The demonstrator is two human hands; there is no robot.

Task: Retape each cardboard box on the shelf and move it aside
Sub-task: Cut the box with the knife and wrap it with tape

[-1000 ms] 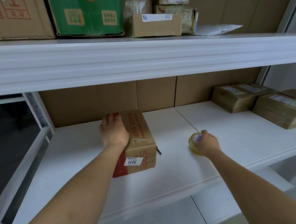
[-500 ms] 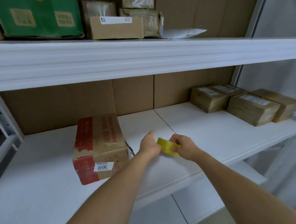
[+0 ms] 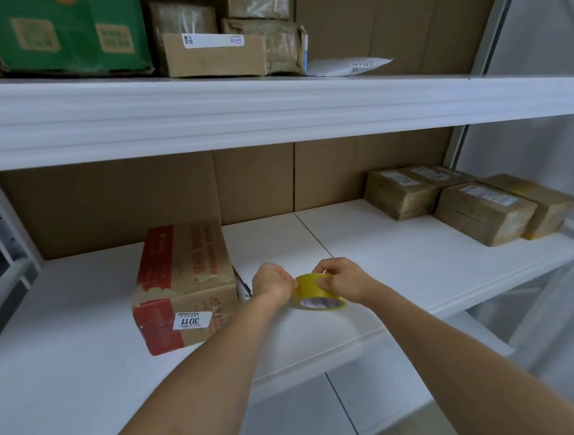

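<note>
Both grips are clamping the yellow tape roll (image 3: 319, 291) — my left hand (image 3: 272, 281) has left the red-and-brown cardboard box (image 3: 184, 278), now sitting untouched on the white shelf (image 3: 410, 258), and is picking for the tape's end alongside my right hand (image 3: 340, 277).

White metal shelving (image 3: 285, 116) – brown cardboard backing (image 3: 112, 200).

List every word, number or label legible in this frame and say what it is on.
"3011": white sticker on the near face of the red-and-brown box; it appears upside down.
Red print on that box's top: too blurred to read.
White label on the brown upper-shelf box: unreadable.
Writing on the white envelope: illegible.
Labels on the taped boxes at right: too small.
Green box panels: unreadable.
</note>
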